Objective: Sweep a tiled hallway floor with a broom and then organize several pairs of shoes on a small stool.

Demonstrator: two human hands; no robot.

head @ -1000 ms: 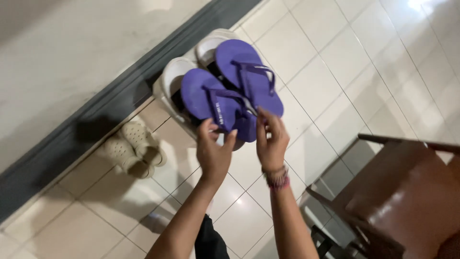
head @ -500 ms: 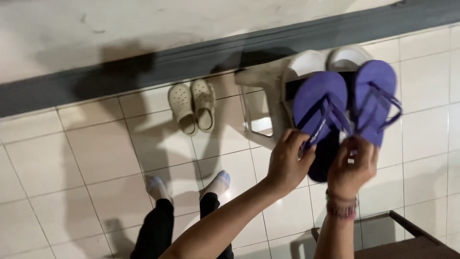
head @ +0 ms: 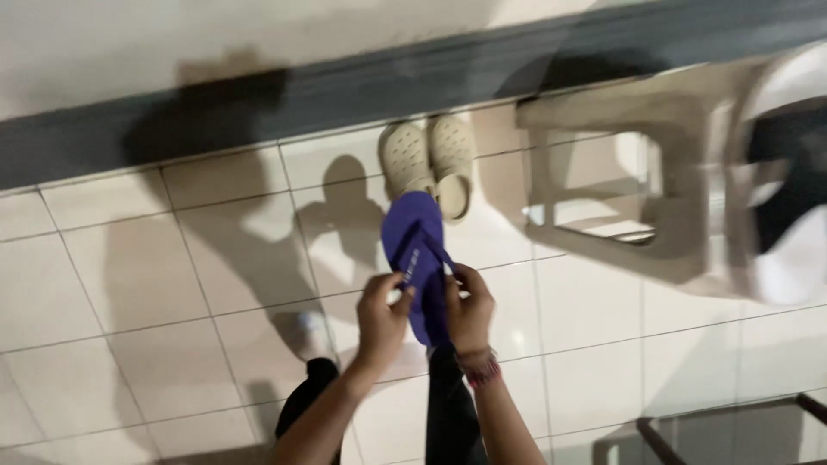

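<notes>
Both hands are closed on a purple flip-flop [head: 415, 258] held in the air over the tiled floor [head: 129, 284]. The left hand [head: 382, 314] grips its near end from the left, fingers curled around the edge; the right hand [head: 469, 308], a beaded bracelet [head: 479, 368] at its wrist, pinches the same end from the right. The sole points away from the person, toward the wall. Beyond its tip a pair of beige clogs [head: 428, 162] stands beside the dark baseboard [head: 345, 95]. A pale plastic stool [head: 620, 181] stands to the right.
</notes>
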